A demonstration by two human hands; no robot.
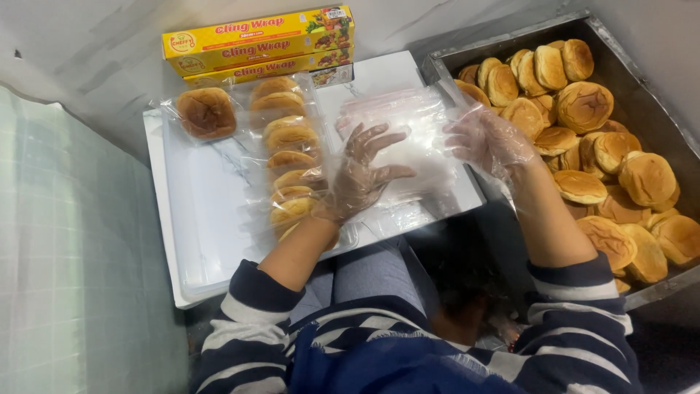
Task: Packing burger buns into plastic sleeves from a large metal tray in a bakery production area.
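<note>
Both hands gloved in thin plastic: left hand (pixel 364 171) spread open, fingers resting on stack of clear bags (pixel 408 135); right hand (pixel 487 140) loosely open at stack's right edge, seemingly to separate one bag. Left of stack, bagged buns (pixel 288 157) in a row on white board (pixel 197 219). Right of stack, metal tray (pixel 510 45) of loose buns (pixel 583 106), within easy reach.

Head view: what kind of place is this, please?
Probably a small bakery packing spot: a metal tray heaped with buns, wrapped buns in a row on a white board, boxes of wrapping film.
</note>
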